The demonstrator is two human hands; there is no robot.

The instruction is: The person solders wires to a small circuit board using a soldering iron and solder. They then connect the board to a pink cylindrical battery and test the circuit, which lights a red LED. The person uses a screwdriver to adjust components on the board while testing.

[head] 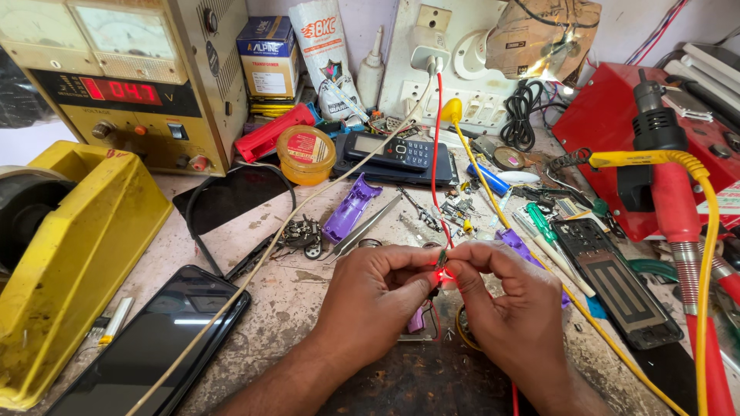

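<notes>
2 bare hands, left hand (pixel 378 296) and right hand (pixel 505 304); forearms bare, no sleeves, rings, watch or gloves visible; short trimmed nails

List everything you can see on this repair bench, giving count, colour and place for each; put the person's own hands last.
power supply: one, beige with red display, back left
tape dispenser: one, yellow, left edge
smartphone: one, black, screen up, front left
round tin: one, yellow-orange, back centre
keypad phone: one, black, back centre
tweezers: one, silver, centre
purple plastic part: one, beside the tweezers
socket board: one, white, back wall
hot-air gun: one, black and red, right
red case: one, back right
phone frame: one, black, right
yellow wire: one, right
small lit part: one, glowing red, pinched between both hands
left hand: fingertips on the lit part
right hand: fingertips on the lit part
</notes>
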